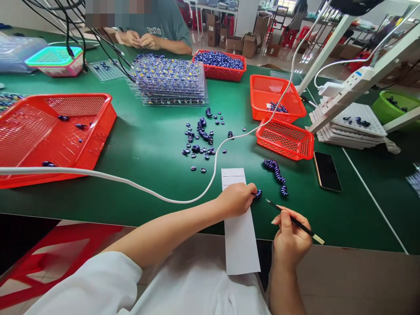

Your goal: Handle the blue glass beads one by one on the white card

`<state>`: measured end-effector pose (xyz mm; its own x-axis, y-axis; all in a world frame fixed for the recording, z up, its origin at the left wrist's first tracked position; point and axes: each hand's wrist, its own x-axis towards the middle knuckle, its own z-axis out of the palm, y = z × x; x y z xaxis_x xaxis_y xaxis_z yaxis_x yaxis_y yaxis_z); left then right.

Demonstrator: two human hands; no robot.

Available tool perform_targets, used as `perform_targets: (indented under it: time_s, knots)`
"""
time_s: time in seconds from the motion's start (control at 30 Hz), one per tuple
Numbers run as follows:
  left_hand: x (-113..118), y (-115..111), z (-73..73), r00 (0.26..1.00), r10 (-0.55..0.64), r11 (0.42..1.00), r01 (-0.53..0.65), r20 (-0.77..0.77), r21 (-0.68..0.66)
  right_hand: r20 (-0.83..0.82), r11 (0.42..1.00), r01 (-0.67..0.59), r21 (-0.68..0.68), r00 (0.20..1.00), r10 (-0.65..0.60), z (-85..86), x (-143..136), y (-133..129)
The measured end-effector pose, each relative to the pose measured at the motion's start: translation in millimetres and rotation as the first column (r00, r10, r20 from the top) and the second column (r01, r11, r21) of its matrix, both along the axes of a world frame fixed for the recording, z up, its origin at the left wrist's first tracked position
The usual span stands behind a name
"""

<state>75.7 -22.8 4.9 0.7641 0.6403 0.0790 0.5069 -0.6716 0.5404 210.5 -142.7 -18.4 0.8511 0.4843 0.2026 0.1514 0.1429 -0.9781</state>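
Note:
My left hand (pixel 238 200) is closed over a white paper strip (pixel 242 249). Its fingers pinch a short row of shiny dark-blue bead-like pieces (pixel 258 194); part of the row is hidden by the fingers. Between the fingers of my right hand (pixel 292 236) is a slim black fine brush (pixel 300 225) with a pale end. The brush tip points left toward the pinched row, apart from it. Beyond my right hand, a longer curved row of the same pieces (pixel 276 173) lies on the green table (pixel 157 153). Loose pieces (pixel 203 129) are scattered further off.
A white cable (pixel 177 201) crosses the table before me. Red baskets stand at left (pixel 98 131) and right (pixel 285 140), near a phone (pixel 327 171). Stacked clear trays (pixel 170 81) and a full red basket (pixel 223 65) stand toward a person (pixel 170 26) opposite.

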Motion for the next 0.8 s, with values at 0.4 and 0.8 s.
perform_targets:
  time_s: [0.4, 0.8]
  knots:
    - [-17, 9, 17.4, 0.979, 0.142, 0.984, -0.123, 0.149, -0.131, -0.032, 0.995, -0.073, -0.071, 0.997, 0.071, 7.0, -4, -7]
    - [-96, 8, 5.5, 0.973, 0.168, 0.948, -0.116, 0.157, -0.297, -0.032, 0.755, -0.484, -0.443, 0.85, 0.527, 21.5, -32, 8]
